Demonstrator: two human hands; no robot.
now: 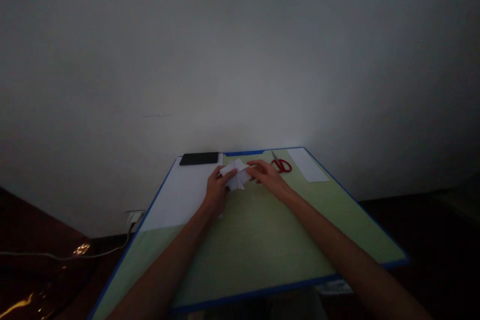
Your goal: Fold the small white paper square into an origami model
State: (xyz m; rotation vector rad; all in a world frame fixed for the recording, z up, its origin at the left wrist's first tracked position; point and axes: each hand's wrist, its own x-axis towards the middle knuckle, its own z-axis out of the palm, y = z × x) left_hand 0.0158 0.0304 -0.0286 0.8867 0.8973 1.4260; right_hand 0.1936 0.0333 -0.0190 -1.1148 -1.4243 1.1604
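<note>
A small folded piece of white paper (237,181) with several points is held up over the middle of the table. My left hand (217,187) grips its left side, thumb on top and fingers underneath. At its right edge, my right hand (265,176) pinches the paper between thumb and fingers. Just past my right hand lies a pair of scissors (285,165) with red handles, blades pointing away. Creases show on the paper, though the dim light hides their detail.
The green table (258,250) has a blue edge and stands against a grey wall (240,60). On its left lie a large white sheet (170,200) and a black flat object (198,158). A white paper strip (308,166) lies right. A white cable (101,255) runs from a wall plug.
</note>
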